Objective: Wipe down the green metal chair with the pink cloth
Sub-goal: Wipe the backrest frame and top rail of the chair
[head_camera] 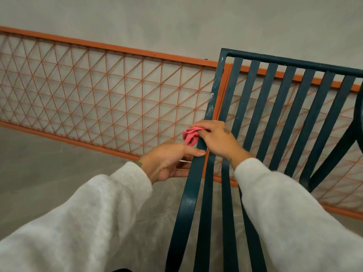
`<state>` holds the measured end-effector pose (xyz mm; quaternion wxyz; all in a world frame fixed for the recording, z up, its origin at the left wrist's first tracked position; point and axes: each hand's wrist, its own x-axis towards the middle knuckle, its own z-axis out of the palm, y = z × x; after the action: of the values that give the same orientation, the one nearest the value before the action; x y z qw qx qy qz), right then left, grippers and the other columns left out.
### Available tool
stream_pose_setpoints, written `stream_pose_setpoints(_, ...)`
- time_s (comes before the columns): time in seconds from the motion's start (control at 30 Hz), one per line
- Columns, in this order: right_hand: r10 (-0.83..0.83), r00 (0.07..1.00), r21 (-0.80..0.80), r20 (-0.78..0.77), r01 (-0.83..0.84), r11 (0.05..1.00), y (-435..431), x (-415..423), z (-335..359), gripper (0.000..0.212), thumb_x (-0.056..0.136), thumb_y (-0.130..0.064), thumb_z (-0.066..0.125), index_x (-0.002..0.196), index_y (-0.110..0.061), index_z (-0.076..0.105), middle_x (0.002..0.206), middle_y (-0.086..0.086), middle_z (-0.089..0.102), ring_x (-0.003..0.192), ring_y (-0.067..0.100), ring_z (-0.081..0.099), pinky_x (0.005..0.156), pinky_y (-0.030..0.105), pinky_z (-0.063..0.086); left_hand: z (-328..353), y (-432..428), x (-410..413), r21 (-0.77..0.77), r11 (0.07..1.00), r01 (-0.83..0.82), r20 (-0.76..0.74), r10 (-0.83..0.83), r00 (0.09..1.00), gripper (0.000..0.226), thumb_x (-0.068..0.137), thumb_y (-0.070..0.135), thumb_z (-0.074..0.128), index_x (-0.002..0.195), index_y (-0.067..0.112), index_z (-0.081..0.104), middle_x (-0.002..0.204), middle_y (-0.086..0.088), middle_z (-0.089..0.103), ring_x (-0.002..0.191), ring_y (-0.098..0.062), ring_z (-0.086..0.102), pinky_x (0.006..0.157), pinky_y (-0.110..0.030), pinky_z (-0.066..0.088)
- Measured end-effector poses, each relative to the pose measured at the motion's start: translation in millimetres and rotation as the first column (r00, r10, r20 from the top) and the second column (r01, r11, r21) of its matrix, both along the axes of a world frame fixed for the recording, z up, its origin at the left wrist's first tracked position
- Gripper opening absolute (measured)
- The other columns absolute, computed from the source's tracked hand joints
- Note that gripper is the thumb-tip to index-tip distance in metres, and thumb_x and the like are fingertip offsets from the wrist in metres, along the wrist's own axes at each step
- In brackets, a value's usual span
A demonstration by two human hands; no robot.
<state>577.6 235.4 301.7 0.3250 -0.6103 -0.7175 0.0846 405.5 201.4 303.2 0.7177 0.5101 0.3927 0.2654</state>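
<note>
1. Green metal chair [186, 209] across the right half of the view, slatted, tipped at a slant, with the top rail of its back toward the upper right.
2. Right hand [216, 138] over the chair's outer left rail, roughly midway along it, fingers curled tight round a bunched pink cloth [190, 138].
3. Cloth pressed against the outer edge of that rail, bulging out to the left of the knuckles.
4. Left hand [170, 161] just below on the same rail, with the thumb laid flat across the rail's front. Other fingers tucked behind the rail and mostly hidden, so apparently pinching it rather than merely resting there.
5. The 2 hands close together, with the lower fold of the cloth just beside the left thumb.
6. Whitish smudges [211, 99] along the upper stretch of the same rail, above the right hand.
7. Both arms in pale grey sleeves, the left sleeve [88, 213] coming in from the lower left and the right sleeve [294, 213] crossing over the chair's lower slats.
8. Behind the chair, an orange wire-mesh panel [117, 49] propped against a grey wall [176, 20], partly visible through the gaps between the slats.
9. Grey floor [39, 163] beneath, dusty and scuffed near the chair's lower rails.
</note>
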Motion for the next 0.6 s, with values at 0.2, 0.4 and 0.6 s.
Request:
stream_pose_setpoints(0.2, -0.011, 0.983, -0.041, -0.181, 0.004, 0.999, -45.0, 0.3, -6.9, 0.033, 0.101, -0.027, 0.046, 0.124, -0.045, 0.062, 0.118, -0.04, 0.039, 0.144, 0.008, 0.015, 0.12, 0.045, 0.008, -5.4, 5.3, -1.6, 0.003, 1.0, 0.006, 0.03, -0.006, 1.0, 0.032, 0.086, 0.014, 0.074, 0.117, 0.011, 0.068, 0.096, -0.007, 0.075, 0.085, -0.018, 0.071, 0.069, -0.028, 0.06)
stream_pose_setpoints(0.4, -0.054, 0.996, -0.1, -0.076, 0.046, 0.994, -16.4, 13.1, 2.6, 0.036, 0.097, -0.037, 0.042, 0.126, -0.052, 0.057, 0.119, -0.023, 0.061, 0.125, 0.02, 0.047, 0.107, 0.049, 0.037, -3.6, 3.8, -1.8, -0.032, 0.999, 0.016, 0.021, -0.015, 1.0, 0.033, 0.085, 0.016, 0.075, 0.116, 0.007, 0.069, 0.09, -0.006, 0.075, 0.079, -0.016, 0.071, 0.065, -0.026, 0.059)
stream_pose_setpoints(0.6, 0.026, 0.996, -0.158, -0.08, -0.039, 0.987, -37.0, 11.7, 4.1, 0.034, 0.101, -0.029, 0.045, 0.129, -0.042, 0.06, 0.125, -0.012, 0.063, 0.119, 0.012, 0.052, 0.104, 0.038, 0.044, -4.3, 1.1, -2.4, -0.01, 1.0, -0.01, 0.041, 0.01, 0.999, 0.036, 0.084, 0.014, 0.076, 0.118, 0.007, 0.067, 0.093, -0.008, 0.076, 0.08, -0.017, 0.072, 0.064, -0.027, 0.059)
